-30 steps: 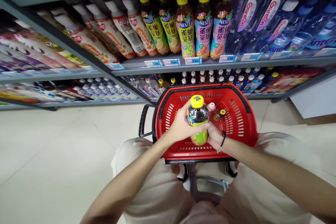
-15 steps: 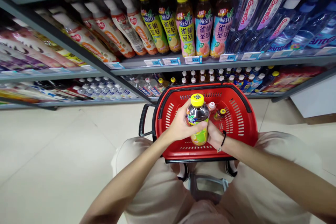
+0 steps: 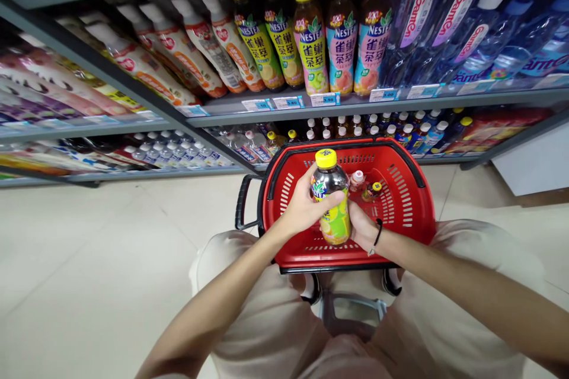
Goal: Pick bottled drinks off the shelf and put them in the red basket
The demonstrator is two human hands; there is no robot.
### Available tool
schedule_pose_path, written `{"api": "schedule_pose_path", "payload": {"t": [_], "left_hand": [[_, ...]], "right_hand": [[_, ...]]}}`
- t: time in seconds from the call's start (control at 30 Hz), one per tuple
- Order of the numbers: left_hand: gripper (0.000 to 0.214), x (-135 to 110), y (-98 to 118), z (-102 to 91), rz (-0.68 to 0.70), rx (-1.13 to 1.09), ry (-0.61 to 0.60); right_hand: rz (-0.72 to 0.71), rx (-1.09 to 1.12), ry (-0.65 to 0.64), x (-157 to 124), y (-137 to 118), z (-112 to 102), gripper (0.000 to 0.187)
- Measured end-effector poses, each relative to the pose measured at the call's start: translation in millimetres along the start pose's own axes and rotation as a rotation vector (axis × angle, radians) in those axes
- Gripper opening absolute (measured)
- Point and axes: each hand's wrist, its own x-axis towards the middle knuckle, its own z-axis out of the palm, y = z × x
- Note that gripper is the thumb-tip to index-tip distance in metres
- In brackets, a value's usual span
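I hold a yellow-capped tea bottle [image 3: 331, 198] with a green-yellow label upright over a red shopping basket [image 3: 413, 213]. My left hand [image 3: 302, 210] wraps round its left side, thumb across the front. My right hand [image 3: 362, 228], a black band at the wrist, grips its lower right side. Two small bottles [image 3: 364, 186] lie on the basket floor behind it, one with a pink cap and one with a yellow cap.
Grey store shelves [image 3: 311, 109] run across the back, stocked with Nestea bottles [image 3: 342, 35], white-capped drink bottles [image 3: 195, 53] and large water bottles [image 3: 457, 23]. Lower shelves hold several small bottles. The basket's black handle [image 3: 242, 201] sticks out left. Pale tiled floor lies to the left and right.
The bottle has risen slightly and shifted left, tilting so more of its label shows. Both hands keep their grip. The view has shifted a little.
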Motion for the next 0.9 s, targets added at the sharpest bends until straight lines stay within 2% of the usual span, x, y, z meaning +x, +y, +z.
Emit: {"api": "schedule_pose_path", "payload": {"t": [0.07, 0.2, 0.4, 0.5, 0.67, 0.83, 0.9], "left_hand": [[0.055, 2.1, 0.0, 0.8, -0.023, -0.013, 0.044], [0.061, 6.4, 0.7, 1.6, -0.070, 0.031, 0.131], [0.065, 8.0, 2.6, 3.5, -0.059, 0.081, 0.184], [0.064, 6.1, 1.2, 4.5, -0.051, 0.083, 0.182], [0.064, 2.6, 2.3, 3.2, -0.022, 0.071, 0.155], [0.067, 1.6, 8.2, 1.3, 0.005, 0.082, 0.150], [0.067, 1.2, 8.7, 0.7, 0.013, 0.082, 0.134]], "right_hand": [[0.038, 0.010, 0.015, 1.8, 1.0, 0.2, 0.041], [0.028, 0.021, -0.015, 3.7, 1.2, 0.2, 0.040], [-0.057, -0.018, 0.020, 6.3, -2.7, -1.9, 0.038], [-0.076, 0.014, 0.028, 9.5, -1.6, -3.0, 0.038], [-0.078, 0.091, -0.029, 10.0, 0.7, -1.4, 0.034], [-0.058, 0.055, -0.059, 4.2, -7.8, 3.2, 0.033], [-0.097, 0.017, -0.037, 1.8, -10.4, 4.3, 0.035]]}}
